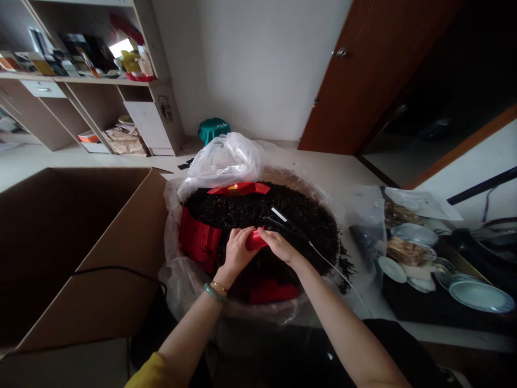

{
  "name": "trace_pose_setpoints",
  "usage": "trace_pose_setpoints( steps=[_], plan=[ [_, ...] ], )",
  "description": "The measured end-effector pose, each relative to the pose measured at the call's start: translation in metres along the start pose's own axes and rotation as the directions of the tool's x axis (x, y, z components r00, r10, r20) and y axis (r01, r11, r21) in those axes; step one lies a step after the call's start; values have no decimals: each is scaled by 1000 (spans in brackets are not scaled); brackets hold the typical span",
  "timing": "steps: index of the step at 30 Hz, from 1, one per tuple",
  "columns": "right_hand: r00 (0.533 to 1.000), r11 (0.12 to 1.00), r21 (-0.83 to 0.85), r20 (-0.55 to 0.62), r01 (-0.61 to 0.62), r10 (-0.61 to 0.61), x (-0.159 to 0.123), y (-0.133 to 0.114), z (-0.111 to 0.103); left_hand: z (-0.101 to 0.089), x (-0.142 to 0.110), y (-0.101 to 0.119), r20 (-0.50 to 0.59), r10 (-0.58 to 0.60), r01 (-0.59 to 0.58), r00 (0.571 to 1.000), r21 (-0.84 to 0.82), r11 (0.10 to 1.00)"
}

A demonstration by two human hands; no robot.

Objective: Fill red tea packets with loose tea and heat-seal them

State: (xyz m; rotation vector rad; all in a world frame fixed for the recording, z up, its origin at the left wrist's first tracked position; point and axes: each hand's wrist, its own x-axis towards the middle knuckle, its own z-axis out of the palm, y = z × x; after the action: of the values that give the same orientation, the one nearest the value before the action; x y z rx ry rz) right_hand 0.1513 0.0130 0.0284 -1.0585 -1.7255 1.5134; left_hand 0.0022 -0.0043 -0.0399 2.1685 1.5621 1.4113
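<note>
Both my hands are closed on a small red packet (pixel 255 241), held over a wide round container full of dark dried leaves (pixel 311 215) that look like tea. My left hand (pixel 237 250) wraps its left side, and my right hand (pixel 279 246) grips the top right. A stack of flat red packets (pixel 197 240) lies on the leaves at the left. More red packets (pixel 272 291) rest near the front rim, and a shiny red one (pixel 239 188) lies toward the back. Just behind my right hand is a black corded tool with a white strip (pixel 279 214), its jaws apart.
Clear plastic lining (pixel 226 159) bunches over the container's rim. An open cardboard box (pixel 117 242) stands at the left. On the right, a low dark table holds dishes (pixel 480 295) and bags. A white cord (pixel 343 277) crosses the rim. Shelves, a teal bundle (pixel 213 129) and a door stand behind.
</note>
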Motion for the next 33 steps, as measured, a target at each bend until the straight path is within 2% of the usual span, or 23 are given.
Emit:
trace_pose_setpoints(
  steps=[6,15,19,25,30,33],
  plan=[
    [999,999,-1,20,37,-37,-1,-6,-3,-2,1,-1,-30,-130,127,991,-91,988],
    [996,983,-162,24,90,-87,-4,-8,2,0,2,-7,-28,-32,29,999,-85,996],
    [995,974,-204,18,96,-95,-6,-10,-1,1,0,-9,-51,-45,40,998,-92,995],
    [986,974,-201,-107,103,-127,-8,-14,-9,0,1,-9,-101,-44,37,994,-75,996],
    [975,953,-300,-220,-49,-19,-2,0,-3,-1,2,-4,-52,-3,2,999,-29,1000],
    [966,936,-342,-258,-86,-5,2,9,5,0,1,-3,-28,-10,10,1000,4,1000]
  ],
)
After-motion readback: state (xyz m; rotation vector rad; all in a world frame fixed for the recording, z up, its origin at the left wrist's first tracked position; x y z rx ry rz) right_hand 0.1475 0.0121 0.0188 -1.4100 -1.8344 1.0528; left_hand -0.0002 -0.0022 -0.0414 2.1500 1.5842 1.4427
